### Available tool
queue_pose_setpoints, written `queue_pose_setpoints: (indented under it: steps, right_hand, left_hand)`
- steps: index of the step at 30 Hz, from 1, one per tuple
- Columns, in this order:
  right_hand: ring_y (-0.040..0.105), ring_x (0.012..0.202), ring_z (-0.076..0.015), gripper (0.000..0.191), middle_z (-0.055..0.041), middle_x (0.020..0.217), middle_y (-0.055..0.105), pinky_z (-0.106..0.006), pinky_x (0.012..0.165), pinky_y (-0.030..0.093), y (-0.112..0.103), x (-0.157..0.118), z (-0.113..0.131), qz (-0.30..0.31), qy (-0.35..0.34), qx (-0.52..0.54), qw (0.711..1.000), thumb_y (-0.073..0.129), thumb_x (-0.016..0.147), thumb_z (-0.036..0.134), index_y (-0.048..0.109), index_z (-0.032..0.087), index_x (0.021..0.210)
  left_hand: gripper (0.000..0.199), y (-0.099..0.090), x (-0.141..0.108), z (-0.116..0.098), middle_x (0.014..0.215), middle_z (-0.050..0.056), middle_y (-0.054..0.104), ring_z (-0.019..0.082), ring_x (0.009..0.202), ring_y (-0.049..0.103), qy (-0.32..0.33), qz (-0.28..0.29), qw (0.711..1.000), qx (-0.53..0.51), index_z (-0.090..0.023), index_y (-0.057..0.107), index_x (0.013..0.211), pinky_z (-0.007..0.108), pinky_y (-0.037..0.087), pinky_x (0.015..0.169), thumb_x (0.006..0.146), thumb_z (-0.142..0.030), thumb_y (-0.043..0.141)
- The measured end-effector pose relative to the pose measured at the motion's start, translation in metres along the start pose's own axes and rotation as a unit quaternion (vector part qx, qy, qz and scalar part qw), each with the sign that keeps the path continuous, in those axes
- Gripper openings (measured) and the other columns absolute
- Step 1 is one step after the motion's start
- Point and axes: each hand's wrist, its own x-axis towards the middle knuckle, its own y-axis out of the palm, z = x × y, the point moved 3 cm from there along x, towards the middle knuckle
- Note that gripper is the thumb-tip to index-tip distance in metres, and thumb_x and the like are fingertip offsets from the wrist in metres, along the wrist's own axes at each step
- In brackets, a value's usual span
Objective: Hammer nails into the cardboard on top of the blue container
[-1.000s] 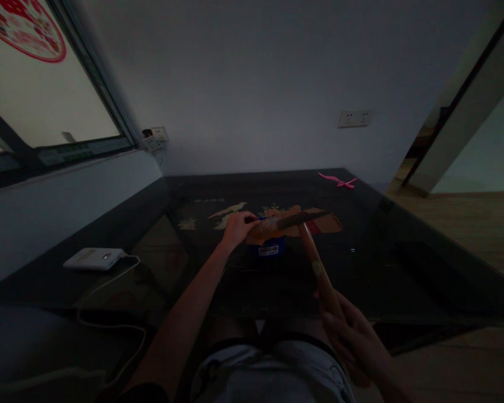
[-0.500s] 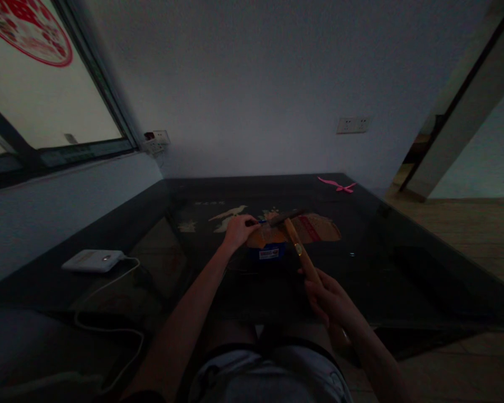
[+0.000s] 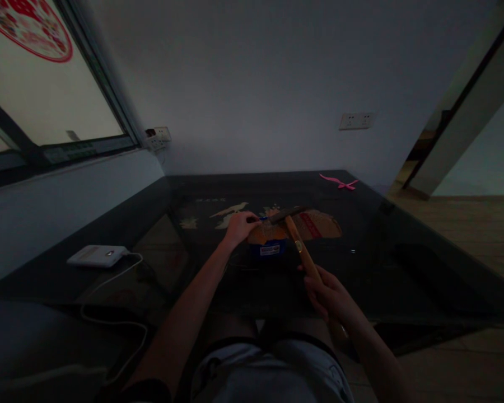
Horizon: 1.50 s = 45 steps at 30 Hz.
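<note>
In my right hand is a hammer, gripped near the lower end of its wooden handle. Its dark head is over a piece of brown cardboard with a red stripe. Part of the cardboard lies across a blue box with a white label. My left hand rests at the cardboard's left edge, thumb and forefinger pinched together. Something small and blue shows near those fingertips, close to the hammer head; what the fingers hold is too small and dark to make out.
Everything stands on a dark, glossy table with bird and flower pictures. A white power bank with a cable lies at the left. A pink ribbon is at the far right corner. The wall rises behind, with sockets.
The camera view has shifted slightly. Both hands and the hammer keep almost the same places over the cardboard.
</note>
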Motion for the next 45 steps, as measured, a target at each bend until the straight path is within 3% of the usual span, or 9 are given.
queue_pose_setpoints:
  steps: [8,13,18,24,28,45]
  right_hand:
    - [0.028,0.023,-0.0028,0.047,0.0143,0.038,0.039,-0.014,0.026,0.019,0.002,0.0,0.001,0.004,0.001,0.021,1.0,0.057,0.075,0.043,0.043,0.014,0.109]
    - [0.028,0.024,-0.0021,0.049,0.0136,0.041,0.042,-0.013,0.026,0.02,-0.001,0.001,-0.002,0.013,-0.002,0.036,0.999,0.058,0.075,0.044,0.043,0.014,0.111]
    - [0.027,0.023,-0.0021,0.048,0.0141,0.039,0.039,-0.013,0.026,0.02,-0.001,0.001,-0.002,0.018,-0.005,0.031,0.999,0.058,0.076,0.043,0.045,0.014,0.112]
    - [0.028,0.023,-0.0036,0.048,0.0136,0.035,0.039,-0.014,0.026,0.018,0.002,0.002,-0.005,0.023,-0.002,0.043,0.999,0.058,0.077,0.043,0.044,0.014,0.112]
    - [0.028,0.023,-0.003,0.048,0.0134,0.037,0.041,-0.014,0.026,0.018,0.001,0.001,-0.005,0.026,-0.004,0.049,0.998,0.059,0.076,0.042,0.044,0.014,0.112]
    - [0.028,0.024,-0.0027,0.049,0.0125,0.041,0.042,-0.014,0.026,0.019,0.0,-0.001,-0.004,0.012,0.011,0.041,0.999,0.06,0.074,0.044,0.046,0.015,0.111]
  left_hand:
    - [0.013,0.0,0.004,0.007,0.083,0.006,0.064,0.016,0.078,0.06,0.044,-0.009,0.999,-0.014,-0.014,0.068,0.074,0.03,0.049,0.072,0.071,-0.027,0.069]
    - [0.028,-0.027,-0.011,0.006,0.096,0.007,0.064,0.014,0.079,0.062,0.034,-0.032,0.995,-0.087,-0.016,0.064,0.099,0.027,0.052,0.07,0.073,-0.024,0.067]
    - [0.022,-0.051,-0.028,0.006,0.093,0.007,0.067,0.013,0.072,0.063,0.012,-0.069,0.995,-0.072,-0.016,0.065,0.095,0.028,0.052,0.067,0.075,-0.024,0.063]
    - [0.01,-0.029,-0.019,-0.005,0.083,0.006,0.069,0.017,0.071,0.062,0.026,-0.034,0.999,0.004,-0.016,0.069,0.081,0.03,0.049,0.068,0.073,-0.021,0.065]
    - [0.008,-0.017,-0.013,-0.008,0.078,0.007,0.068,0.02,0.074,0.062,0.035,-0.039,0.997,0.052,-0.015,0.069,0.073,0.032,0.046,0.07,0.074,-0.022,0.065]
    - [0.01,-0.015,-0.016,-0.009,0.081,0.004,0.07,0.02,0.077,0.064,0.034,-0.065,0.994,0.075,-0.019,0.069,0.079,0.029,0.044,0.07,0.079,-0.024,0.06]
